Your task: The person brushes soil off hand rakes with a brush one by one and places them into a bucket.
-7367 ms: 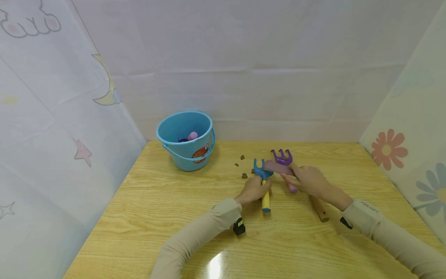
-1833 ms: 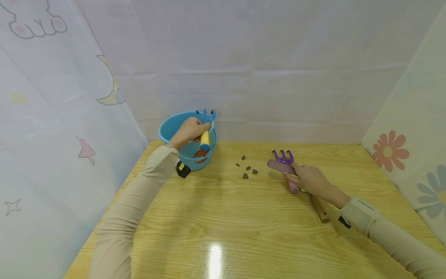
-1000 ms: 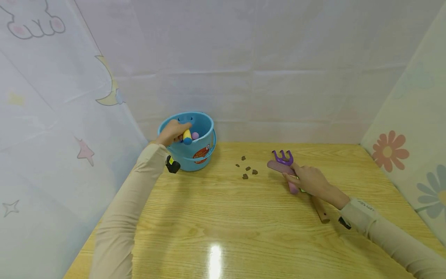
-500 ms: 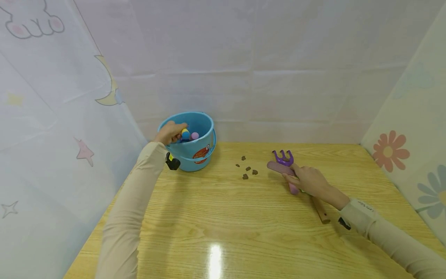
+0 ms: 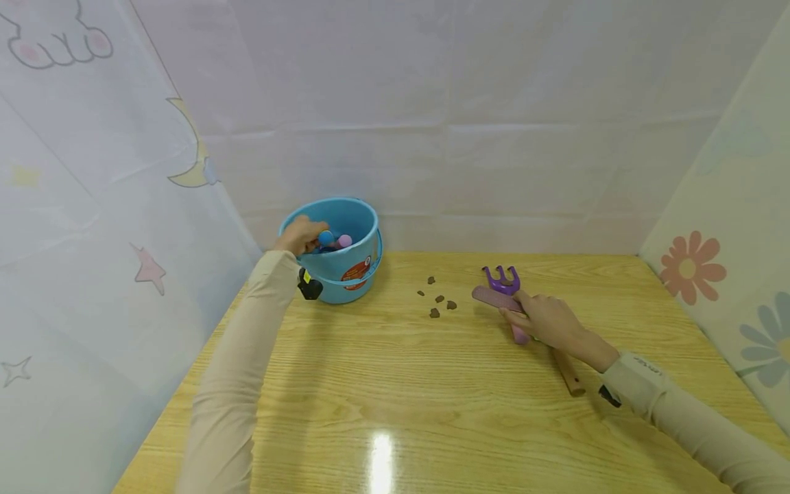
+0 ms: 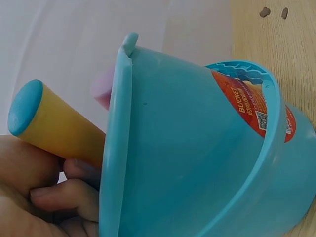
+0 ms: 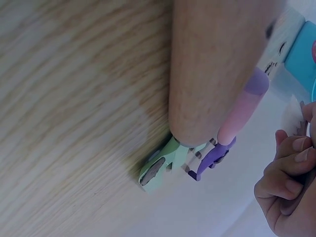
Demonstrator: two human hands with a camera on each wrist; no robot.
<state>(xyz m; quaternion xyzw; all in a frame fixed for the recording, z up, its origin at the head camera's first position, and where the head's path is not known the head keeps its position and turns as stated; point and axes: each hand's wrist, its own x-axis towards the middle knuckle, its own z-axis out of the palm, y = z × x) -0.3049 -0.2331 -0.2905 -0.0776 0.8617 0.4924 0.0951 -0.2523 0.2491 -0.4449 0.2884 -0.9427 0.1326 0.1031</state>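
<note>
At the light-blue bucket (image 5: 345, 271), my left hand (image 5: 299, 235) grips the toy rake (image 6: 64, 123) by its yellow, blue-ended handle. The blue prongs are hidden inside the bucket, and my fingers lie at the rim. A pink handle end (image 5: 345, 241) shows beside it in the bucket. Further right, my right hand (image 5: 548, 321) holds a mauve brush (image 5: 494, 298) above the table, its pale bristles (image 7: 295, 118) partly seen in the right wrist view. Under that hand lie a purple toy rake (image 5: 503, 280) with a pink handle and a wooden-handled tool (image 5: 568, 370) with a pale green head (image 7: 158, 170).
Several small brown crumbs (image 5: 435, 313) lie on the wooden table (image 5: 370, 370) between the bucket and the right hand. A pale cloth backdrop (image 5: 481, 103) stands behind the table and along both sides. The bucket's handle (image 5: 378, 250) hangs down in front.
My left hand has picked the blue rake up from the table, carried it left over the bucket and lowered it inside, handle end up. My right hand stays in place with the brush.
</note>
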